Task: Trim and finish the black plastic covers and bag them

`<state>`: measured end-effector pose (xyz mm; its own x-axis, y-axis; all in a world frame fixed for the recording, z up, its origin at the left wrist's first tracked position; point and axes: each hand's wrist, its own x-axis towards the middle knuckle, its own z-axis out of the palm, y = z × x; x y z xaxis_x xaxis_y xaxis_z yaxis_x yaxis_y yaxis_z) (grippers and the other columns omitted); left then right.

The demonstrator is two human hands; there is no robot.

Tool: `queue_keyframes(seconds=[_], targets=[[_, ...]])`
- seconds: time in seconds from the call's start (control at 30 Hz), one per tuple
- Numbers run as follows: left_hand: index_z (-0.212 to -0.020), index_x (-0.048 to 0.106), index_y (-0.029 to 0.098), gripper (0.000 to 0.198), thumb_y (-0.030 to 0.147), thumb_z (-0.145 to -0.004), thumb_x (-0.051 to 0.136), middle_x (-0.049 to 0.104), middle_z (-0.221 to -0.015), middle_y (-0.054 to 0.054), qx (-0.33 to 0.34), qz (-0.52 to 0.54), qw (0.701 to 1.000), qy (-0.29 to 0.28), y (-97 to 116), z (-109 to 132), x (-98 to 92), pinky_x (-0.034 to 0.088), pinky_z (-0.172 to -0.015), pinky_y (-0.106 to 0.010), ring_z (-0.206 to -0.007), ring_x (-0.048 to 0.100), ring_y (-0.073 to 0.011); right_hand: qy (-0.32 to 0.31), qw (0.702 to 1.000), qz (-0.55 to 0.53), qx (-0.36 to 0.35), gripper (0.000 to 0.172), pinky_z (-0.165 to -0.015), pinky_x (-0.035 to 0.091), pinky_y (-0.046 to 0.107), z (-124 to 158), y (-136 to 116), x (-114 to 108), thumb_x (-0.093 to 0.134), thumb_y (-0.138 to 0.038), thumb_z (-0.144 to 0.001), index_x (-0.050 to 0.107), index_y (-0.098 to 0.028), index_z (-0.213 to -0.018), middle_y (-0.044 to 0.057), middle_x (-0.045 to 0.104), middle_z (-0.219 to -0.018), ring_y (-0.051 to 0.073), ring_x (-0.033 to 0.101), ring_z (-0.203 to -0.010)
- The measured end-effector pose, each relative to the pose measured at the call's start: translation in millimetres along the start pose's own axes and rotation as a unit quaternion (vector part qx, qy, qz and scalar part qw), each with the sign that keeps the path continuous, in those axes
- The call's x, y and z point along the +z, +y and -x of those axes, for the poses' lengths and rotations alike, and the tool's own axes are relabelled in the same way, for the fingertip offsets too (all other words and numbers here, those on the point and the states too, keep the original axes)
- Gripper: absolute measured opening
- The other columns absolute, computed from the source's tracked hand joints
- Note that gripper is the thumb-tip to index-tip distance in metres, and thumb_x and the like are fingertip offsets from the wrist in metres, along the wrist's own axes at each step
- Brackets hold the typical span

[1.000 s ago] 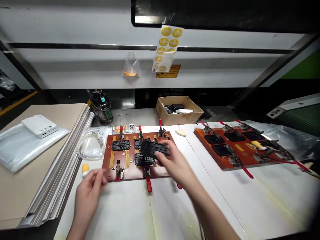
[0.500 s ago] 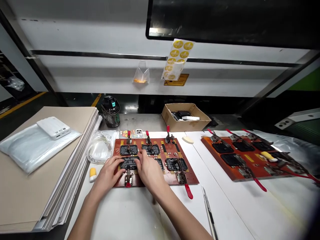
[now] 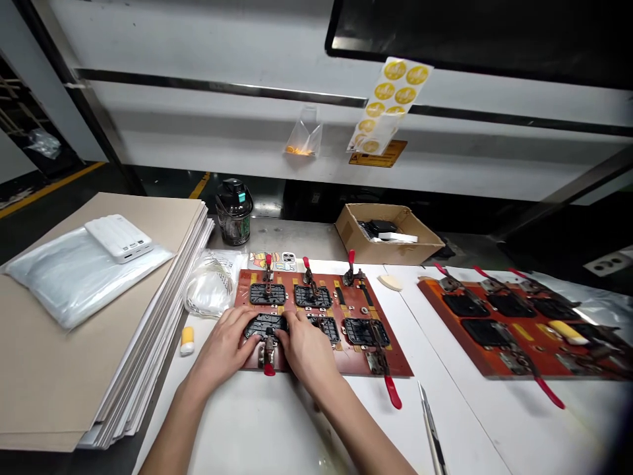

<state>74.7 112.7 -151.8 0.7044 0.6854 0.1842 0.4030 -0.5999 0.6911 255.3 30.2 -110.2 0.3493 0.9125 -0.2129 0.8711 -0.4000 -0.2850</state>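
Observation:
A rectangular black plastic shell (image 3: 261,324) with a ribbed inner face sits at the front left station of a red-brown fixture board (image 3: 346,361). My left hand (image 3: 225,343) grips its left end, with the thumb along the near edge. At the other end, the fingers and thumb of my right hand (image 3: 309,349) hold the shell and partly hide it. Just in front stands a toggle clamp (image 3: 268,359) with a red handle. Similar black shells (image 3: 268,294) occupy other stations on the board, several beneath clamps.
On the right lies a second clamp board (image 3: 524,330) with a yellow-and-white piece (image 3: 568,332). A utility knife (image 3: 431,429) rests in front. Stacked cardboard sheets (image 3: 44,369) flank the left, and a carton (image 3: 386,251) and a dark bottle (image 3: 234,214) stand behind.
The camera view has shifted, so the scene sits farther right. Both hands stay on the shell, which now looks slightly turned. My right fingers have come nearer to the clamp.

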Motion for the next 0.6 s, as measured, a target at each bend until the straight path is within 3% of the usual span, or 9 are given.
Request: queue_keyframes(seconds=[0.07,0.13,0.2,0.27,0.37,0.6], targets=[[-0.133,0.056,0.029,0.04,0.02,-0.094,0.06,0.059,-0.137,-0.006,-0.002,0.002,1.0,-0.001,-1.0,-1.3,0.4,0.045,-0.112,-0.046,-0.131,0.051,-0.0273,0.015,0.999,-0.046,0.002,0.026,-0.068,0.045,0.031,9.8,-0.8,-8.3,0.047,-0.034,-0.103,0.055,-0.021,-0.124,0.009,0.065,-0.12,0.024,0.07,-0.086],[-0.132,0.056,0.028,0.04,0.02,-0.094,0.061,0.059,-0.137,-0.006,-0.005,0.006,1.0,0.0,-3.1,-2.5,0.8,0.046,-0.111,-0.046,-0.131,0.051,-0.0272,0.007,0.987,-0.158,0.003,0.03,-0.069,0.043,0.028,24.9,-3.2,-16.0,0.038,-0.046,-0.106,0.056,-0.023,-0.108,0.003,0.068,-0.101,0.019,0.066,-0.081],[-0.132,0.056,0.028,0.04,0.02,-0.094,0.061,0.059,-0.136,-0.006,-0.006,0.01,1.0,0.001,-4.8,-3.4,1.0,0.045,-0.111,-0.046,-0.13,0.051,-0.0273,-0.05,0.967,-0.249,0.001,0.046,-0.064,0.036,0.026,42.3,-6.6,-18.8,0.033,-0.058,-0.105,0.051,-0.022,-0.081,-0.001,0.061,-0.077,0.016,0.057,-0.071],[-0.131,0.057,0.027,0.039,0.019,-0.093,0.062,0.059,-0.136,-0.007,-0.006,0.012,1.0,0.002,-5.3,-3.7,0.9,0.045,-0.111,-0.046,-0.13,0.051,-0.0276,-0.137,0.955,-0.262,0.004,0.055,-0.057,0.026,0.027,57.2,-9.6,-14.5,0.034,-0.063,-0.102,0.038,-0.021,-0.066,-0.003,0.047,-0.063,0.014,0.044,-0.063],[-0.131,0.057,0.027,0.041,0.018,-0.092,0.064,0.06,-0.135,-0.006,-0.005,0.013,1.0,0.004,-5.2,-3.1,0.2,0.045,-0.111,-0.045,-0.13,0.052,-0.0267,-0.213,0.945,-0.249,0.017,0.057,-0.056,0.018,0.029,68.8,-11.1,0.6,0.034,-0.064,-0.101,0.031,-0.021,-0.063,-0.002,0.039,-0.062,0.015,0.036,-0.062],[-0.131,0.058,0.026,0.039,0.021,-0.093,0.067,0.06,-0.135,-0.007,-0.012,0.014,1.0,0.006,-8.3,-1.0,-2.2,0.046,-0.111,-0.045,-0.128,0.053,-0.0265,-0.242,0.952,-0.188,0.01,0.058,-0.062,0.029,0.031,69.2,-11.4,30.9,0.02,-0.063,-0.102,0.047,-0.022,-0.072,0.008,0.065,-0.077,0.023,0.054,-0.072]])
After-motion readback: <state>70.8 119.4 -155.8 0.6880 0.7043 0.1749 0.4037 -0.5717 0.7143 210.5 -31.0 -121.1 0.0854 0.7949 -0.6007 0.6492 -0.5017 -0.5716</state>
